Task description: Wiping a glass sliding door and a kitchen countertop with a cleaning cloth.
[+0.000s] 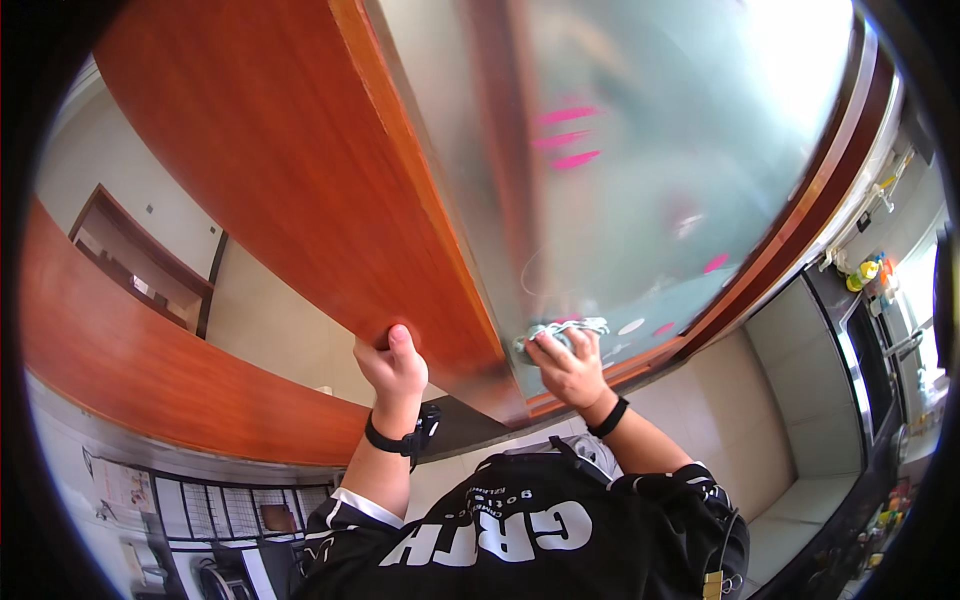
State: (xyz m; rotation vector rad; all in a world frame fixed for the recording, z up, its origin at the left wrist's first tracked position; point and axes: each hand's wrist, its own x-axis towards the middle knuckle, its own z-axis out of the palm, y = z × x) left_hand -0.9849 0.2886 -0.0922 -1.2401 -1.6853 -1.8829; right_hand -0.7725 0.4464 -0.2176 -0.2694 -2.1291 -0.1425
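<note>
A reddish-brown wooden panel, perhaps a door jamb, rises in front of me. My left hand grips its left edge, thumb on the face and the other fingers hidden behind. To the right stands a frosted glass pane in a wooden frame, with pink streaks and pink and white spots along its lower part. Against the lower left of the glass, my right hand presses a crumpled pale green cloth, fingers spread over it. Both wrists wear black bands.
Kitchen cabinets with a dark countertop run along the right, holding bottles. Another curved-looking wooden surface spans the left. A black wire rack stands at lower left. Pale floor tiles show below.
</note>
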